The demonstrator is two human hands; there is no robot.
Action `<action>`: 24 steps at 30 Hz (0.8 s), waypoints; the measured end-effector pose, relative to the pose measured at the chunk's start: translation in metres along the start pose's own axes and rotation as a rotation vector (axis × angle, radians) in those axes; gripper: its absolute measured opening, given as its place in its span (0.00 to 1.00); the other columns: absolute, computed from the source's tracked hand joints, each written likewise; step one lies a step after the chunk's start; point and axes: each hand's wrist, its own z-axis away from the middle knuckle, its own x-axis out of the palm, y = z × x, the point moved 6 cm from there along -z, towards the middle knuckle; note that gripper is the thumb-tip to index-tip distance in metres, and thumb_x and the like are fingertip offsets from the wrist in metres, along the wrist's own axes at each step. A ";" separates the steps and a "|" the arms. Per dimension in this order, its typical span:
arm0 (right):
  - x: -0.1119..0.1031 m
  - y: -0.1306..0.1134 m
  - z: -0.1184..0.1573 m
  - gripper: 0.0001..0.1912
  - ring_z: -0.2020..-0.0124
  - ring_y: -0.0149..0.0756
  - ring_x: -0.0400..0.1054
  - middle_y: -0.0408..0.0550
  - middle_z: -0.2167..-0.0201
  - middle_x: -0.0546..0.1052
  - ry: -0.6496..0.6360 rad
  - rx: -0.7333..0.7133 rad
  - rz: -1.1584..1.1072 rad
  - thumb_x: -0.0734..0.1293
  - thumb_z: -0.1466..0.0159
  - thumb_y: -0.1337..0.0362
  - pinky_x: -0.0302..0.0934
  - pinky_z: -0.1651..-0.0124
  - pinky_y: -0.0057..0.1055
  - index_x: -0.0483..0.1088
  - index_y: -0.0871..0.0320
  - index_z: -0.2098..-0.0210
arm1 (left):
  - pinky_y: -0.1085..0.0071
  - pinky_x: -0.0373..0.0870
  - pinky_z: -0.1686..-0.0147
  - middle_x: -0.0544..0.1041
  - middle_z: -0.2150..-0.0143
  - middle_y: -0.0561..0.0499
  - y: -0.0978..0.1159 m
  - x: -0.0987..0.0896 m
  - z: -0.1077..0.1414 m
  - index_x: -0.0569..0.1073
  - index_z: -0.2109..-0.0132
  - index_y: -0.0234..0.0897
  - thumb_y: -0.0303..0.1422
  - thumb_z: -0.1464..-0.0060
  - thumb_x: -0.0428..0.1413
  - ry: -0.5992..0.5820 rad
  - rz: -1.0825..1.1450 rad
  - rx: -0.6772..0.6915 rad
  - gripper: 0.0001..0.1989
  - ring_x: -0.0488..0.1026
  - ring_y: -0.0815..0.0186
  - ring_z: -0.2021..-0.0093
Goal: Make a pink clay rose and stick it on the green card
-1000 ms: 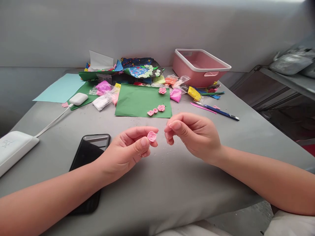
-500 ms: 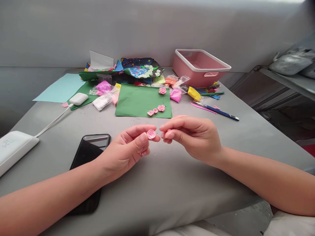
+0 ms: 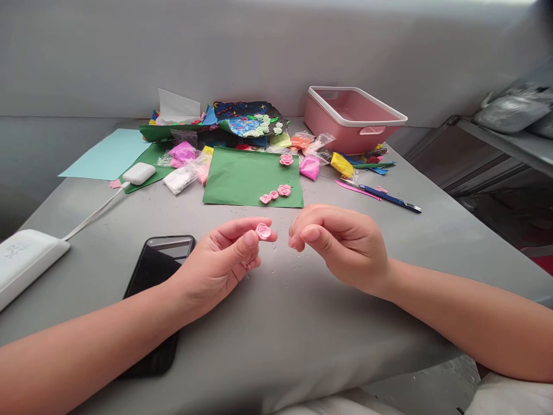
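Between thumb and fingers, my left hand [image 3: 235,246] pinches a small pink clay rose [image 3: 263,231], its spiral petals facing up toward me. To the right of it, a short gap away, my right hand [image 3: 341,242] is closed, its fingers curled in and the thumb close to them. Whatever the right fingertips may hold is too small or hidden to make out. Beyond both hands lies a green sheet of paper [image 3: 242,178]. On its right part sit several pink clay flowers [image 3: 284,190], one of them near the far corner [image 3: 286,159].
A black phone [image 3: 151,311] lies partly under my left forearm. A white power bank [image 3: 30,259] with a cable is at left. Bagged clay [image 3: 181,153], a pink bin [image 3: 345,129] and a blue-handled tool [image 3: 389,197] lie farther back. Tiny crumbs dot the table.
My right hand has drawn back slightly to the right, widening the gap to the left hand. The rose in my left hand has tilted and shifted a little up and left.
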 end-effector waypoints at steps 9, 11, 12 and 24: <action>0.001 -0.006 0.000 0.03 0.68 0.30 0.71 0.46 0.67 0.75 0.027 -0.089 0.001 0.69 0.34 0.69 0.70 0.69 0.28 0.76 0.56 0.63 | 0.84 0.68 0.74 0.77 0.68 0.53 0.002 0.002 0.000 0.84 0.61 0.37 0.36 0.50 0.69 0.023 0.021 -0.024 0.09 0.62 0.79 0.76; 0.001 -0.007 0.001 0.02 0.69 0.30 0.71 0.45 0.69 0.74 0.021 -0.099 0.004 0.70 0.35 0.69 0.70 0.69 0.29 0.75 0.55 0.65 | 0.84 0.68 0.74 0.77 0.68 0.53 0.003 0.002 0.000 0.84 0.62 0.37 0.36 0.50 0.69 0.016 0.019 -0.021 0.10 0.62 0.79 0.76; 0.002 -0.007 0.001 0.02 0.69 0.30 0.71 0.45 0.70 0.74 0.021 -0.104 0.007 0.70 0.36 0.69 0.70 0.69 0.29 0.75 0.55 0.65 | 0.83 0.68 0.73 0.77 0.67 0.53 0.002 0.002 0.000 0.84 0.62 0.37 0.37 0.50 0.69 0.015 0.016 -0.022 0.10 0.62 0.79 0.76; 0.001 -0.007 0.000 0.04 0.68 0.29 0.72 0.46 0.68 0.76 0.042 -0.083 0.009 0.70 0.37 0.72 0.70 0.69 0.26 0.76 0.57 0.64 | 0.83 0.66 0.75 0.78 0.67 0.53 0.001 0.002 0.001 0.84 0.61 0.37 0.36 0.50 0.69 0.048 -0.010 -0.056 0.09 0.59 0.78 0.76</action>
